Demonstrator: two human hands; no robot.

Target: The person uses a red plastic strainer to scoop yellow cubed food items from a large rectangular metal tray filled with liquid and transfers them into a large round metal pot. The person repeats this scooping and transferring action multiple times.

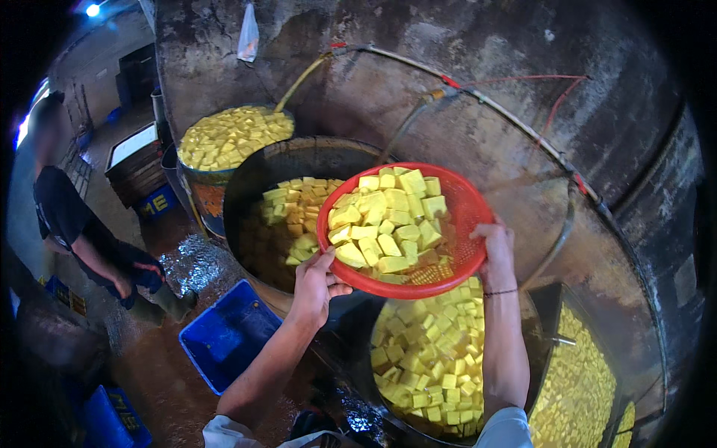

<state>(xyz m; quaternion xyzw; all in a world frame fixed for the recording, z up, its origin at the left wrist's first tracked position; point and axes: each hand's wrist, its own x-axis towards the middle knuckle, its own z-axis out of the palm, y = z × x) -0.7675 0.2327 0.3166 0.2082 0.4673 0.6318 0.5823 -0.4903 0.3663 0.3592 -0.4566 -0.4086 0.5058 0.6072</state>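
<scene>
Blocks, yellow and cut roughly square, sit heaped in a round red basket, which two bare hands hold up in front of me, one at either side. The left hand has its fingers clamped on the basket's near left edge, thumb at the rim and the others below; the right hand is closed on the right edge, a thin dark bracelet at its wrist. The basket hangs across the space between a dark drum, where more blocks lie in murky liquid, and a nearer vat crowded with yellow pieces; I cannot tell whether its underside touches either one. Further back, against the stained wall, stands a rusty drum filled to the brim with the same yellow stuff, and a dark-walled tank to the right holds another mass of it. Hoses droop from a pipe along the wall, and a blue crate rests on the wet floor while another person in dark clothes stands beyond it to the left
</scene>
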